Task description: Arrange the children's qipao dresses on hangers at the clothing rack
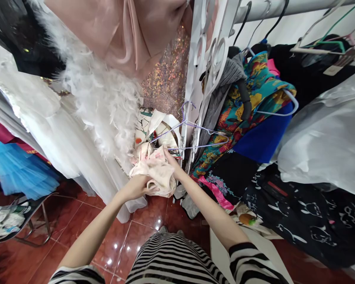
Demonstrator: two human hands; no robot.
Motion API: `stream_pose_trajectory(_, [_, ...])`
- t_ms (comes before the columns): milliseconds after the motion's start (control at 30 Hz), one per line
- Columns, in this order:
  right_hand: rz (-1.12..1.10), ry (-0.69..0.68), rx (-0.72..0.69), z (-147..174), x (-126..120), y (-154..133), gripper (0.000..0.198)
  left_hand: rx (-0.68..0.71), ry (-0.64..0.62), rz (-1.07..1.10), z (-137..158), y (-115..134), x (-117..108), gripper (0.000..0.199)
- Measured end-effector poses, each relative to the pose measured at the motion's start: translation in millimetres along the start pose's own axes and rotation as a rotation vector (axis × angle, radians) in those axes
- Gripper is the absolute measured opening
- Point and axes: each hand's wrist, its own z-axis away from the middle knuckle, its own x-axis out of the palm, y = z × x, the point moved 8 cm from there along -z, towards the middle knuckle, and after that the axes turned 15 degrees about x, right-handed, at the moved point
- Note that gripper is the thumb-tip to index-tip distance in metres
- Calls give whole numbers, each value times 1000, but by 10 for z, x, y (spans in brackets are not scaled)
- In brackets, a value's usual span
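Note:
A cream and pale pink garment (158,171) hangs bunched between my two hands, its fabric folded over itself. My left hand (138,186) grips its lower left edge, with the fingertips partly hidden by the cloth. At the upper right, my right hand (172,161) is closed on the cloth near the bottom bar of a lilac wire hanger (201,127). Whether those fingers also touch the hanger I cannot tell. Behind the garment sits a pile of patterned and white cloth (162,125).
White feathered and tulle gowns (97,90) hang at left beside a blue tulle skirt (17,169). A white ornate rack post (199,86) stands ahead. Right of it, a rail (263,12) carries a floral garment (242,106) and others. A small black stool (26,221) stands on red tiles.

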Motion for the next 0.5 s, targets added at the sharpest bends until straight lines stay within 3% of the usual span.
stream_pose_trajectory(133, [122,-53,21,76,-67,-40,84,125,-100,102,31,146,205,42])
stream_pose_trajectory(300, [188,20,-176,264,-433,-515,72,188,-163,271,-14,467,492,47])
stream_pose_trajectory(400, [313,-163,-173,391,-280,-522,67,230,-181,329,-81,554,766,42])
stream_pose_trajectory(500, [462,-397,-93,487,21,-208,66,216,-216,374,-103,391,1109,37])
